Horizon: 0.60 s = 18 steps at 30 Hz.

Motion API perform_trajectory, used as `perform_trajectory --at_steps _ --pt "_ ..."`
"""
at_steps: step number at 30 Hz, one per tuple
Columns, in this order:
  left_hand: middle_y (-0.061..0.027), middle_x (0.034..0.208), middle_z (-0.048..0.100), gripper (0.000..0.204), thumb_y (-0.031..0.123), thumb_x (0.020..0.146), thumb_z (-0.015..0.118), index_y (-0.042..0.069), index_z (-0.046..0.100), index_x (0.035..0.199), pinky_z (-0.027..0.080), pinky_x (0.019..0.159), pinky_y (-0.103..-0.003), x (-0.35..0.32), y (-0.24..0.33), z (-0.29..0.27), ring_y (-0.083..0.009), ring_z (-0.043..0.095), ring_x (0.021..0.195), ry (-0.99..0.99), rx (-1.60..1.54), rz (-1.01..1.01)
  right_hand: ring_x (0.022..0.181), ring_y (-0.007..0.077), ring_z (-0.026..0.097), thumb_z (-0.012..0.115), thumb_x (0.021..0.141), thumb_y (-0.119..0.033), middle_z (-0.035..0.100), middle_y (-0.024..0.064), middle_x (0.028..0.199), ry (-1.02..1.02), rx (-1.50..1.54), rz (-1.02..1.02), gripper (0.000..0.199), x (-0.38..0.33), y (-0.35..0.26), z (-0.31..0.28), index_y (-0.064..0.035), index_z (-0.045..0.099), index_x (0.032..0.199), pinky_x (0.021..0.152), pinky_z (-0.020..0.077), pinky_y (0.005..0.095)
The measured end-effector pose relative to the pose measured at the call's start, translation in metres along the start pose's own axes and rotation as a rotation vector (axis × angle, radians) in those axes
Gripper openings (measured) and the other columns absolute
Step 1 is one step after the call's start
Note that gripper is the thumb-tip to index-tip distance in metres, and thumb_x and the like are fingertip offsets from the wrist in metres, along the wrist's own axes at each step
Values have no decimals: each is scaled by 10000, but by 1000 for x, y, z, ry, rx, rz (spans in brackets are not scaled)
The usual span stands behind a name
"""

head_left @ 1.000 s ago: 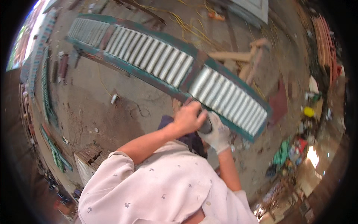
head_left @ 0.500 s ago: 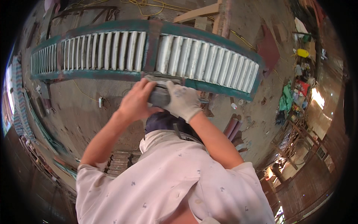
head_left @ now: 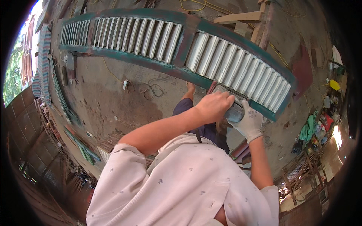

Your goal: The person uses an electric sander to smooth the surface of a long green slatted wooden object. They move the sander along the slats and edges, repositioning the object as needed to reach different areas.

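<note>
A long louvred shutter [head_left: 226,56], with a worn green frame and pale bare slats, lies across the view in front of me. Both my hands are on a grey hand-held sander [head_left: 235,113] at the shutter's near rail, by the right-hand slat section. My bare left hand [head_left: 214,107] is closed over the sander's left side, its fingers curled. On the other side, my right hand [head_left: 249,121], in a whitish work glove, wraps round the grey body. The sander's underside is hidden, so its exact contact with the rail cannot be seen.
A dark cord [head_left: 153,91] lies coiled on the floor below the shutter, near a small white box [head_left: 125,84]. Timber pieces [head_left: 239,17] stand beyond it. At right are a maroon board [head_left: 302,69], a yellow container [head_left: 334,84] and green cloth [head_left: 308,128]. Another green frame [head_left: 62,98] lies left.
Both hands and the sander have moved right along the near rail, from the middle crosspiece to the right-hand slats. My view has shifted and turned, too.
</note>
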State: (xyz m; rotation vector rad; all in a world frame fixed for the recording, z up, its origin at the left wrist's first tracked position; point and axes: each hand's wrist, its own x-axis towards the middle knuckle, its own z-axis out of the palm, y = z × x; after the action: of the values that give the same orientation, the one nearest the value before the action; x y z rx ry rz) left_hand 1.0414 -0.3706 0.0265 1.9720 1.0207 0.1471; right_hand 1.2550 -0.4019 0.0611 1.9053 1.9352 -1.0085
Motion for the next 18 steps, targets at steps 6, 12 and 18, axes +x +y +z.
perform_trajectory --at_steps 6,12,18 --pt "-164 1191 734 624 7 739 866 36 669 1331 598 1004 -486 -50 -46 -61 -401 721 1184 57 26 -141 921 379 816 938 749 -517 820 169 951 -55 5 -66 670 38 -77 13 -147 636 1218 801 629 488" --pt "-129 1236 742 744 31 695 918 95 693 1401 601 1009 -476 -114 -131 -162 -388 721 1201 97 143 -270 844 369 833 832 887 -460 820 198 893 -83 94 -174 532 103 -219 35 -57 610 1156 719 651 488" --pt "-138 1232 745 756 22 675 922 76 691 1394 618 971 -484 -120 -153 -180 -402 744 1139 44 157 -264 829 339 836 822 897 -448 827 171 895 -38 99 -192 517 108 -241 38 -58 621 1171 746 650 482"
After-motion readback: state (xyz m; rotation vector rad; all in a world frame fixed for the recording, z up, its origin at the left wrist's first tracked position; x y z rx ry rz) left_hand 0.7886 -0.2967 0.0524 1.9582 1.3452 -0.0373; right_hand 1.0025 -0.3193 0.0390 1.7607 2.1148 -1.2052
